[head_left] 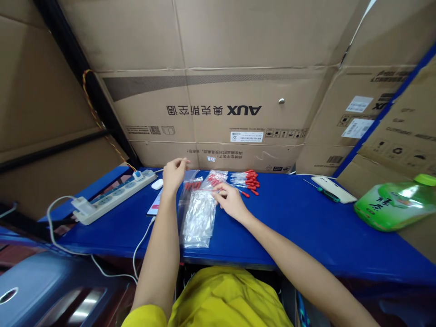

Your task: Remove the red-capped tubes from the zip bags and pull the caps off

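Note:
My right hand [230,202] has its thumb and fingers pinched at the upper right corner of a clear plastic zip bag [199,222], which lies flat with others on the blue table. My left hand [175,172] is raised above the table behind the bags; its bent fingers are slightly blurred, and I cannot make out whether anything is in them. A bag with red-ended pieces [193,184] lies below it. Another filled bag [214,178] lies between my hands. Behind my right hand is a pile of thin, pale sticks with red ends [250,180].
At left are a white power strip [117,195] with cables, a phone [155,204] and a white earbud case [157,184]. To the right lie a white phone-shaped item [334,188], a green-handled screwdriver [327,194] and a green bottle [391,206]. Cardboard [211,91] walls the back.

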`<state>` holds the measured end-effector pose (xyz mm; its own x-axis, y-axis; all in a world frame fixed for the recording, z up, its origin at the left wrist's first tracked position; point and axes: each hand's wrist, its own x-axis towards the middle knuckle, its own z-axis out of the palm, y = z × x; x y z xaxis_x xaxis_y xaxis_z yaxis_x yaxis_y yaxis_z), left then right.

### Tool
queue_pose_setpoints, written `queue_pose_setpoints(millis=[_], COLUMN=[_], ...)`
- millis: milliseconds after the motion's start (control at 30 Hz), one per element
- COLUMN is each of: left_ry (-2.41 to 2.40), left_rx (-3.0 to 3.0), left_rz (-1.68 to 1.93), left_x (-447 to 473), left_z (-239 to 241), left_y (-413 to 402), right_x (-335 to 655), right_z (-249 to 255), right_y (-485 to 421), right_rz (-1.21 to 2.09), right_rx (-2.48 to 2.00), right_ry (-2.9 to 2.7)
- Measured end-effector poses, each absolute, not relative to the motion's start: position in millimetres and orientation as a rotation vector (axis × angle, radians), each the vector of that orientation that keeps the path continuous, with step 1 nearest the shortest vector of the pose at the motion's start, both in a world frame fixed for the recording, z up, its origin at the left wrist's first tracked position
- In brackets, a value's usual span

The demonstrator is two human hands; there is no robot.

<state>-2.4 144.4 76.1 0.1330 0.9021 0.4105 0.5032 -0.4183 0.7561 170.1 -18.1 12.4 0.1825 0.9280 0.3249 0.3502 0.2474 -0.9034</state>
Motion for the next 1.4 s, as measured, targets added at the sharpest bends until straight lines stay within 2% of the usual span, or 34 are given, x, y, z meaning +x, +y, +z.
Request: queue_pose_setpoints(millis=[100,233,333,533,667,867,1200,1400], left_ry=[1.632,1.668,1.722,1.693,1.673,1.674,1.448,1.462], left_rx=[2.099,2.182,2.212,2.315,2.314,2.351,2.448,2.551], left_rz=[0.851,0.405,0.284,0.263,0.337,0.423,0.458,0.331], left_x=[-10,-6,0,3,5,7,7,17], left_z=[63,42,32,24,22,19,17,13], left_y=[153,161,165,167,166,167,172,168], right_x=[156,151,151,143,139,141,143,143], right_z=[14,17,16,16,14,13,12,17], right_y=[-19,-26,-33,-45,-46,-46,-45,-48], right_rz=[0.331,0.159,0.018,-0.25,-0.117,0.116,0.148,0.216], right_rx=[-1.503,-1.697,-1.6,-1.168,-1.115,-1.196,-1.202,-1.177], right_ry=[-1.617,-1.795,-1.917,-2.292,-2.479,-2.451,-2.437,-2.399])
